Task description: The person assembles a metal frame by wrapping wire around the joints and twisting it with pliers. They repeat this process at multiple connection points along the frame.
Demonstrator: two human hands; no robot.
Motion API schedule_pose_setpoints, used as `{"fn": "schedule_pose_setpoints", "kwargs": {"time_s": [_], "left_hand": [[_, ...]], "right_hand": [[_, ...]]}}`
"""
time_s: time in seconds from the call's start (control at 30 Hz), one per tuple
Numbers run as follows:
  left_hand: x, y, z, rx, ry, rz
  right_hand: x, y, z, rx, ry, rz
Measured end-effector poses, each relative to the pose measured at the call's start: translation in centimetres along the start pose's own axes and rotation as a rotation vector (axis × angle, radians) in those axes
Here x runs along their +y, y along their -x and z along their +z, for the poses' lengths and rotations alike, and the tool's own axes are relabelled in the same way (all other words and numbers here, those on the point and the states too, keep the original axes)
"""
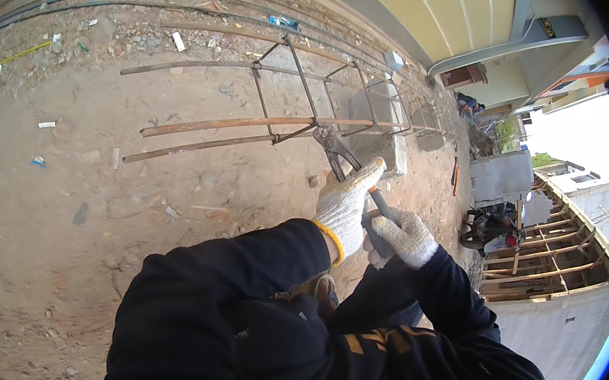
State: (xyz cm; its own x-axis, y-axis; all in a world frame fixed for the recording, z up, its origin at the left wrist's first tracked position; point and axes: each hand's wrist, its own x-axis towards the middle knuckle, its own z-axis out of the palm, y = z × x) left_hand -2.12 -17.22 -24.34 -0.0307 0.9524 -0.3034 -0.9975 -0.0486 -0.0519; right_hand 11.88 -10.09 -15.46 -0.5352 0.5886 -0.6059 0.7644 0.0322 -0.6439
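In the head view, the pincers (328,141) are lying in both gloved hands at the lower corner of a stirrup on the rebar cage (288,121), just left of the left edge of the pale block (396,149) under the cage. Their long axis is slanting, the metal head pointing up and slightly left, away from the body, and the handles running down and right toward the wearer. The left hand (349,207) is closing its fingers around the upper part of the handles; the right hand (405,237) is gripping the grey handle ends lower down. The cage is stretching from left to right, its bare bar ends pointing left past the block's left edge, its far end narrowing into the distance. The left glove is covering the middle of the handles, and the right glove is hiding part of the grips. The pincers' head is overlapping the joint, so whether it is biting on wire cannot be told. The dark sleeves are masking both wrists in part, a leg is covering part of a shoe (325,291), and a distant person (470,105) is appearing too small to make out.
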Motion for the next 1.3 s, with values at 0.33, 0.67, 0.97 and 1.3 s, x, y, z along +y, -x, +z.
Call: {"fn": "schedule_pose_setpoints", "kwargs": {"time_s": [0.33, 0.67, 0.97, 1.3], "left_hand": [[-0.6, -1.2, -0.2, -0.061, 0.055, 0.037], [-0.6, -1.6, -0.5, -0.104, 0.140, -0.007], [-0.9, -1.4, 0.9, -0.106, 0.172, -0.022], [0.8, -3.9, -0.9, -0.250, 0.261, 0.036]], "right_hand": [[-1.7, 0.1, 0.7, 0.433, 0.427, -0.207], [-3.2, 0.2, 0.6, 0.467, 0.838, -0.430], [-2.7, 0.8, 3.2, 0.761, 1.269, -0.328], [-4.5, -1.6, -1.8, -0.280, -0.080, 0.443]]}}
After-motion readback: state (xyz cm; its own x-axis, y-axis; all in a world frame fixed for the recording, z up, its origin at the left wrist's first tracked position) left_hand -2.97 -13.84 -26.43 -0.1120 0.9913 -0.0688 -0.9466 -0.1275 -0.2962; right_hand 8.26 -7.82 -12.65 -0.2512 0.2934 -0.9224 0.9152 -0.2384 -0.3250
